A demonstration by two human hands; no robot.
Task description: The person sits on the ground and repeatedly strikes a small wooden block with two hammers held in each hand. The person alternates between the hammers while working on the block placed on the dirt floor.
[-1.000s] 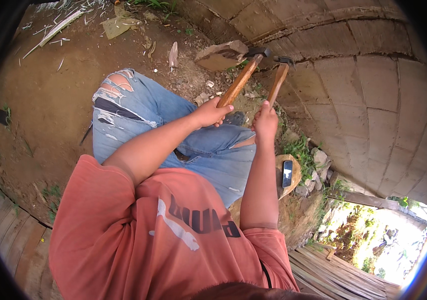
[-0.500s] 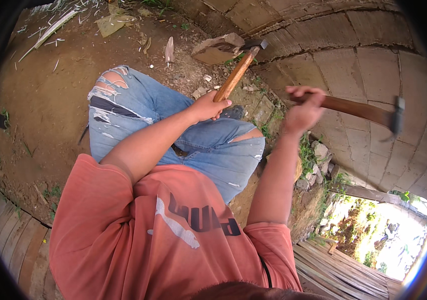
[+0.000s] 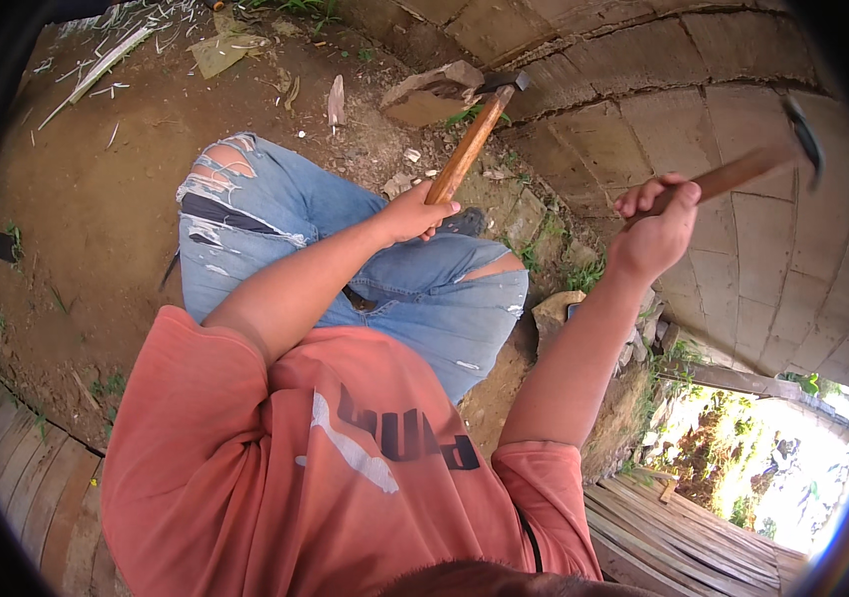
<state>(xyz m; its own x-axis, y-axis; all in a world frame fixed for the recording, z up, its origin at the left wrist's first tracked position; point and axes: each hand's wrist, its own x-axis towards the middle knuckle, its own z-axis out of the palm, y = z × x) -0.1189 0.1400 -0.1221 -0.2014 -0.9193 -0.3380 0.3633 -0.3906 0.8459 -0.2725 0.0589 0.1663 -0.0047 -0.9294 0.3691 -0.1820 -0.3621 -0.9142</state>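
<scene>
My left hand [image 3: 416, 215] is closed round the lower end of a light wooden handle, part of a wooden-handled tool [image 3: 469, 144]. Its dark metal head is up by a rough stone at the foot of the wall; whether they touch I cannot tell. To the right, my right hand [image 3: 658, 227] grips a claw hammer [image 3: 733, 177] by its brown wooden handle. The hammer is raised in front of the wall, apart from the other tool, and its head is slightly blurred by motion.
My legs in torn jeans [image 3: 434, 298] are folded on the dirt ground [image 3: 96, 229]. A rough stone [image 3: 431, 95] lies against the block wall [image 3: 683, 129]. Wood slivers [image 3: 111, 62] are scattered at the far left. More stones [image 3: 554, 316] lie beside my right forearm.
My right hand and the claw hammer have moved right, and the hammer head has swung upward. My left hand and its tool have hardly moved.
</scene>
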